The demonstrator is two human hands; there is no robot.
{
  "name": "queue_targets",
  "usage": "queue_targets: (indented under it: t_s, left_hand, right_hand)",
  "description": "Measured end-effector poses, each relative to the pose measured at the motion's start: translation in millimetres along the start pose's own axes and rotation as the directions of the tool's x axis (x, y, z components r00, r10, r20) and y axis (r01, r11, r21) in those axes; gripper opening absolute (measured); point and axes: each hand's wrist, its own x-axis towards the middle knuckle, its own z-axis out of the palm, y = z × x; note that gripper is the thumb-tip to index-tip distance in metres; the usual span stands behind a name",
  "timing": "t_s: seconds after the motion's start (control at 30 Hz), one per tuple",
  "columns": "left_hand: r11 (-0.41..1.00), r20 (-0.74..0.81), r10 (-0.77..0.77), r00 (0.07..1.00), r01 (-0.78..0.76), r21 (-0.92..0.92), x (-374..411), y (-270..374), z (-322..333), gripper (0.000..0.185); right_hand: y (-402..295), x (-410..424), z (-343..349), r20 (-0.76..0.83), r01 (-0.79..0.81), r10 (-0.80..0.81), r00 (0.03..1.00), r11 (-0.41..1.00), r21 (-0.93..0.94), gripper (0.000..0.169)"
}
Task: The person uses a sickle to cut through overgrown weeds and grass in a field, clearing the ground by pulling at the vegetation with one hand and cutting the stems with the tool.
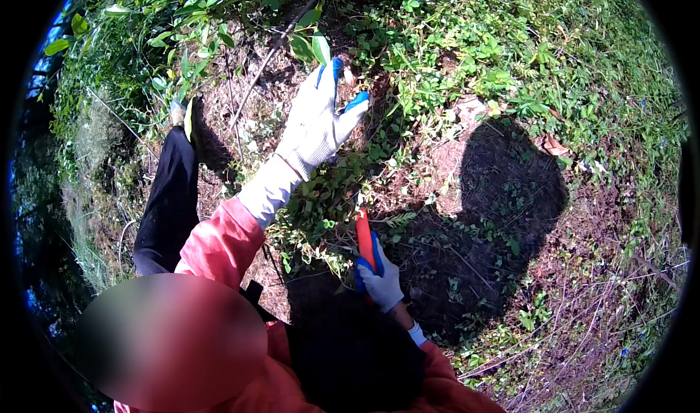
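Note:
My left hand (320,120), in a white knit glove with blue coating, reaches over low green weeds. Its thumb and fingers are apart and nothing shows between them. A leaf (321,48) of a leafy branch hangs right at its fingertips. Closer to my body, my right hand (381,282), gloved the same way, grips the red handle (365,235) of a hand tool. That handle points away from me into cut and trailing weeds (322,205). A short pale part shows at its far end; the rest of the tool cannot be made out.
A thin woody stem (276,46) slants across the far side above my left hand. Dense green ground cover (492,46) spreads to the far right. Dry stalks (574,331) lie at the lower right. My dark-trousered leg (167,205) extends on the left, and my shadow (508,178) darkens the soil.

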Motion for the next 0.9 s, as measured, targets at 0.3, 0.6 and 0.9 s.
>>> queue_targets:
  t_s: [0.3, 0.6, 0.9]
  left_hand:
    - [0.743, 0.548, -0.669, 0.503, 0.486, 0.461, -27, -13, 111, 0.128]
    - [0.924, 0.632, -0.374, 0.679, 0.21, 0.32, -43, -51, 100, 0.03]
    - [0.95, 0.569, -0.009, 0.822, -0.171, 0.262, -175, -9, -8, 0.023]
  right_hand:
    - [-11, -71, -60, -0.561, 0.121, 0.08, 0.824, 0.943, 0.311, 0.062]
    - [-57, 118, -108, -0.018, 0.26, -0.353, 0.935, 0.72, -0.644, 0.055]
    - [16, -86, -60, -0.169, -0.152, 0.1, 0.98, 0.932, -0.328, 0.066]
